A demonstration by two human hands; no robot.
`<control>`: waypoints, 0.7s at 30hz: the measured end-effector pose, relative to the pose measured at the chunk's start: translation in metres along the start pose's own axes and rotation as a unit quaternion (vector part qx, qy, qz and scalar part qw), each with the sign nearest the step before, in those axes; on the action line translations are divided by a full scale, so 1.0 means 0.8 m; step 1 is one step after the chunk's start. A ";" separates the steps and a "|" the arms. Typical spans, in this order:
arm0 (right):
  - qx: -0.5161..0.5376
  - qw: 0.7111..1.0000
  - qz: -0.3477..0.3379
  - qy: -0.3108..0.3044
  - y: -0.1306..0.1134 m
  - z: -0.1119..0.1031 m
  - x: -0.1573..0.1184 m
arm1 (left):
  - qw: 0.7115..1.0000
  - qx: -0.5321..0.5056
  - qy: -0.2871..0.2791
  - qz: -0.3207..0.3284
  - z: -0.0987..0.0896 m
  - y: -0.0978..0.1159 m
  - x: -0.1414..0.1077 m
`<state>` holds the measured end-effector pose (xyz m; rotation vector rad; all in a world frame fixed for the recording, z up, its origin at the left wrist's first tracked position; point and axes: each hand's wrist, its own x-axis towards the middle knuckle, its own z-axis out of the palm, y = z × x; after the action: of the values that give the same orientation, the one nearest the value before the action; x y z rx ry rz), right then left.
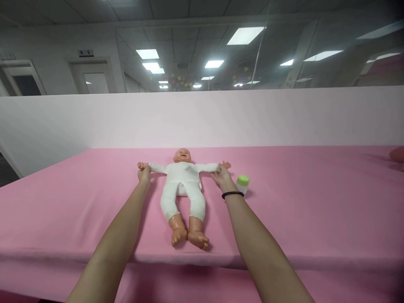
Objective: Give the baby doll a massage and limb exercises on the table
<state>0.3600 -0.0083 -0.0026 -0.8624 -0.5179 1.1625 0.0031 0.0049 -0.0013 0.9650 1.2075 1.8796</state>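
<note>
A baby doll [183, 172] in a white cloth body lies on its back, its head away from me and its bare feet toward the near edge. Both its arms are stretched out sideways. My left hand [144, 173] is closed around the doll's wrist on the left. On the other side, my right hand [223, 176] grips the end of the white sleeve by the doll's open palm, thumb on top. A white bottle with a green cap [243, 181] stands just right of my right wrist, partly hidden behind it.
A pink cloth [315, 202] covers the wide table and hangs over its near edge. Behind it runs a low white partition [202, 120] with glass above. At the far right edge, part of a skin-toned object [397, 154] shows.
</note>
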 end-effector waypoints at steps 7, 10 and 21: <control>-0.229 0.907 -0.092 -0.340 -0.016 0.045 -0.052 | 0.934 0.097 -0.326 0.108 0.033 0.026 -0.047; -0.305 0.863 -0.100 -0.390 -0.011 0.055 -0.066 | 0.912 0.131 -0.380 0.080 0.034 0.025 -0.055; -0.080 0.987 -0.048 0.131 0.017 0.005 0.010 | 0.994 -0.003 0.005 -0.107 -0.004 -0.005 0.008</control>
<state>0.3519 0.0023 -0.0121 -1.0997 -0.4343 0.9111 -0.0018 0.0103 -0.0048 0.7899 1.2581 1.7201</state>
